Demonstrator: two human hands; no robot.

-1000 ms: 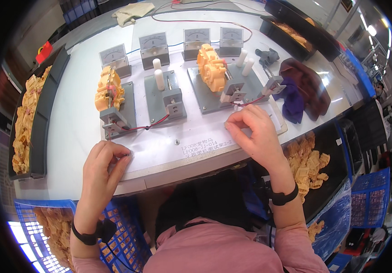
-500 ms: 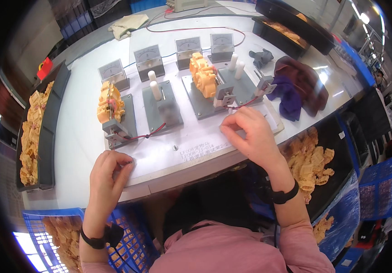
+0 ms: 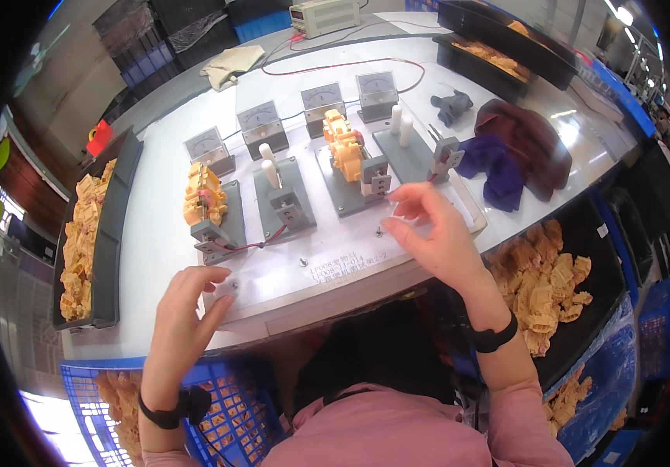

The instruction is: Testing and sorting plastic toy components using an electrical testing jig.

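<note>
My left hand (image 3: pixel 183 315) is at the front left corner of the white fixture board (image 3: pixel 335 282), thumb and fingers apart, with a small metal toggle switch (image 3: pixel 234 286) beside the fingertips. Near another toggle switch (image 3: pixel 380 232) at the board's front right, my right hand (image 3: pixel 440 237) has its fingers spread and holds nothing. Two grey fixtures carry yellow plastic gearbox-like parts, one at the left (image 3: pixel 204 194) and one right of centre (image 3: pixel 344 148). The second fixture (image 3: pixel 284 194) and the rightmost fixture (image 3: pixel 409 152) show bare white pegs and metal end blocks. Red and black wires run to the blocks.
Analog meters (image 3: pixel 259 123) stand behind the fixtures. Black trays of yellow parts lie at the left (image 3: pixel 105 265) and far right (image 3: pixel 475 74). Purple cloth (image 3: pixel 494 171) lies at the right. A blue basket (image 3: pixel 234 405) and a dark bin (image 3: pixel 599 311) hold more parts below.
My left thumb and fingers have parted from a near pinch, uncovering the left switch. My right fingers have spread, and its switch now shows. The whole view has shifted slightly.
</note>
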